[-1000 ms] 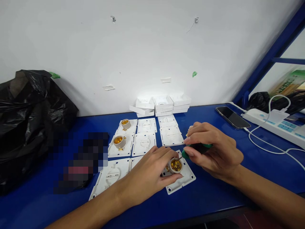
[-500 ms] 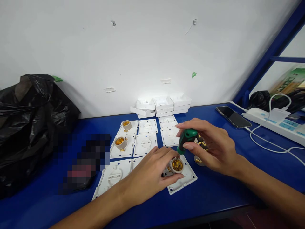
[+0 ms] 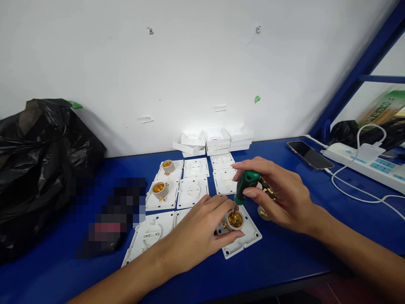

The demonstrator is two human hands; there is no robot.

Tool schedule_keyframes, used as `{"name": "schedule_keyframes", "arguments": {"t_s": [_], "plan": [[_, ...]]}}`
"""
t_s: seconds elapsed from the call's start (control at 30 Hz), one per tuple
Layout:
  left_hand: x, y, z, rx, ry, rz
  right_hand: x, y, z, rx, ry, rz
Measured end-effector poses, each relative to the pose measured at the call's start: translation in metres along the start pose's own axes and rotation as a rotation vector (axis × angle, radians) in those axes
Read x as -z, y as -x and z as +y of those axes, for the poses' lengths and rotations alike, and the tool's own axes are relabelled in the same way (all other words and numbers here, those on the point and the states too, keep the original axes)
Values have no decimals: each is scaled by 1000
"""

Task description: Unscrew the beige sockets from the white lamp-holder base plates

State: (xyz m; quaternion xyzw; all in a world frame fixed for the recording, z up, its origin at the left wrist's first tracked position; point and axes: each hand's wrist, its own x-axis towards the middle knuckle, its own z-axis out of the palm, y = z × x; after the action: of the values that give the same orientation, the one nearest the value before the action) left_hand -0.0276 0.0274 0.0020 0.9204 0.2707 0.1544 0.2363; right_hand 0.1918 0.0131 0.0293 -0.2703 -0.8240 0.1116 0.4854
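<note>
My left hand point(image 3: 207, 230) grips a round lamp socket point(image 3: 235, 220) with a brass-coloured threaded inside, on a white square plate point(image 3: 249, 236). Between the thumb and fingers of my right hand point(image 3: 281, 194) is a green and black screwdriver point(image 3: 246, 185), tilted, its tip down inside the socket. The tip's contact point is too small to make out. Left of my hands, two plates carry similar sockets point(image 3: 160, 191). Bare white plates point(image 3: 193, 192) lie beside them. Loose sockets point(image 3: 263, 212) sit partly hidden behind my right hand.
White boxes point(image 3: 217, 137) are stacked by the wall. A black plastic bag point(image 3: 47, 169) stands at the left, near a blurred dark object point(image 3: 115, 223). At the right lie a phone point(image 3: 310, 155), a power strip point(image 3: 367, 162) and white cables on the blue table point(image 3: 284, 257).
The screwdriver handle and the fingertips of my right hand have shifted very slightly left. My left hand and the socket stay in place.
</note>
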Motion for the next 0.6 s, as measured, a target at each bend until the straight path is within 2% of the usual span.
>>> {"name": "schedule_keyframes", "arguments": {"t_s": [0.27,0.43,0.6], "plan": [[1,0,2,7,12,-4,5,-4,-6,-18,96,-52],[1,-1,2,8,18,5,8,-5,-9,52,207,-39],[0,0,0,3,20,19,13,-4,-9,51,175,-66]]}}
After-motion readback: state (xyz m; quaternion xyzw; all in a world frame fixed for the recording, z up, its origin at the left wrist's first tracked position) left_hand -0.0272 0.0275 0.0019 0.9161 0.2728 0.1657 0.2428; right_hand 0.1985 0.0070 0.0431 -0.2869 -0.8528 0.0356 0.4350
